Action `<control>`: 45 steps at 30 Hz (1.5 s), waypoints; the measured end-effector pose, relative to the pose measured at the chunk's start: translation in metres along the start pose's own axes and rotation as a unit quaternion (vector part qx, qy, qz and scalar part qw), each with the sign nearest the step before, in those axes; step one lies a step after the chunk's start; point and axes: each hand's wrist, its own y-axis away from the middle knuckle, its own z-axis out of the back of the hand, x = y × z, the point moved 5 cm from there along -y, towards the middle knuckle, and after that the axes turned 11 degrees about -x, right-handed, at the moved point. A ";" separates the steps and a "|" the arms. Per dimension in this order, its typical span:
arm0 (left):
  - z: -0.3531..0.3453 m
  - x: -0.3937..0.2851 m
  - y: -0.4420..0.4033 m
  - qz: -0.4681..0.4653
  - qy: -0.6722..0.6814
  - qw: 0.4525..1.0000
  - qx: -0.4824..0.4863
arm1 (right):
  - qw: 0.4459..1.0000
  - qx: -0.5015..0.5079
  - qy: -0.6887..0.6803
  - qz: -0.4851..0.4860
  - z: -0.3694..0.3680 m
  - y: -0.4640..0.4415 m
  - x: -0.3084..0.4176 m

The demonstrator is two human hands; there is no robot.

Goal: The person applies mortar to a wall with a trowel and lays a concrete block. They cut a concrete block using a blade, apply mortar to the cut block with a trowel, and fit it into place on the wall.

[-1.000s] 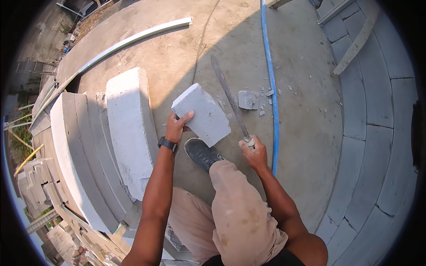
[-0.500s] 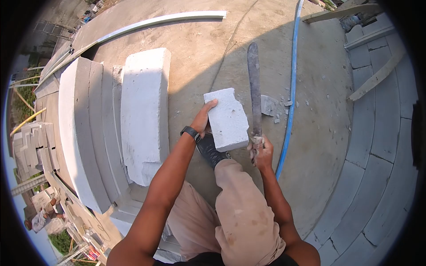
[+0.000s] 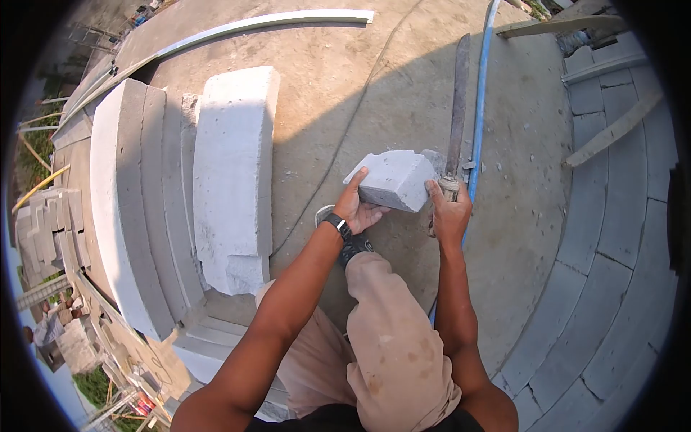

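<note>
A white lightweight concrete block piece [image 3: 394, 173] with one broken edge is held above the ground, tilted so its underside and end face show. My left hand [image 3: 356, 209] is closed on it at its near left corner, thumb on top and fingers beneath. In my right hand [image 3: 450, 216] is the wrapped handle of a machete [image 3: 458, 108], its long dark blade pointing away from me. My right thumb lies close to the block's right end; I cannot tell whether they touch. Part of a broken fragment shows behind the block.
A large white block [image 3: 234, 173] lies at left beside a row of long blocks [image 3: 126, 209]. A blue pipe [image 3: 481, 86] runs along the ground right of the machete. A block wall [image 3: 597, 288] with a leaning wooden plank [image 3: 619, 129] stands at right. My shoe [image 3: 356, 246] is below the block.
The block has moved slightly right and tipped, and my left hand has shifted lower on it. My right hand has risen with the machete, the blade now farther right near the blue pipe.
</note>
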 end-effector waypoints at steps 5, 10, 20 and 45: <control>0.005 0.006 0.033 0.002 -0.156 0.983 -0.102 | 0.999 -0.011 -0.019 0.038 -0.019 -0.024 0.031; 0.034 -0.048 0.048 -0.310 -0.480 0.779 -0.258 | 0.989 0.121 -0.075 -0.047 -0.040 -0.020 0.048; -0.041 -0.085 0.104 -0.573 -0.600 0.557 0.021 | 0.990 0.100 -0.072 0.061 -0.048 -0.002 0.035; -0.001 -0.076 0.097 -0.625 -0.470 0.579 -0.229 | 0.985 0.104 0.033 0.135 -0.002 0.068 -0.046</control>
